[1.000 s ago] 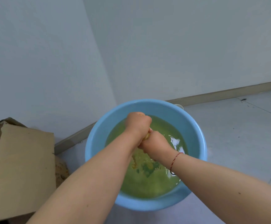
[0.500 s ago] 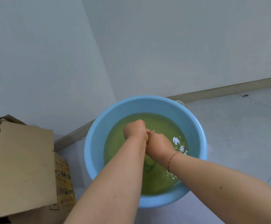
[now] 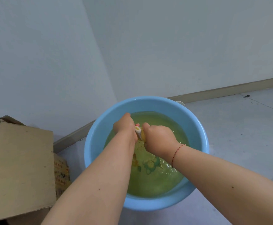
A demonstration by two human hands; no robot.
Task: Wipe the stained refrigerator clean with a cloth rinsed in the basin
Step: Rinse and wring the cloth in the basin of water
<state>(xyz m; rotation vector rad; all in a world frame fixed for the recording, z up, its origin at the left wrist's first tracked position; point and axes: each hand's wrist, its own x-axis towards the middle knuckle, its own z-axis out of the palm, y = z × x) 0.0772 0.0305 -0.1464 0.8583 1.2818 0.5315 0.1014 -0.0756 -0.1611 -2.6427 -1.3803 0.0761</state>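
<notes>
- Both hands, left hand (image 3: 124,125) and right hand (image 3: 158,138), grip the bunched cloth (image 3: 139,131) between them above the basin (image 3: 197,127).
- Cloth runs roughly twelve to six o'clock, lower end trailing in green water.
- Refrigerator isn't visible.

Floor (image 3: 240,127): pale grey, smooth, w/ thin joint lines running across the right side and a few dark specks; one small dark bit lies near the far right, close to the skirting board (image 3: 222,90). Skirting is a dull tan strip along the base of both walls, meeting in the corner behind the basin.

Blue plastic basin (image 3: 96,127) sits directly on the floor near that corner, round, upright, holding yellow-green water. A small white object (image 3: 181,103) pokes out just behind its far rim; can't tell what it is.

Cardboard box (image 3: 20,168) stands on the floor to the left, near the basin but apart from it, flap open, printed marks on its side.
</notes>
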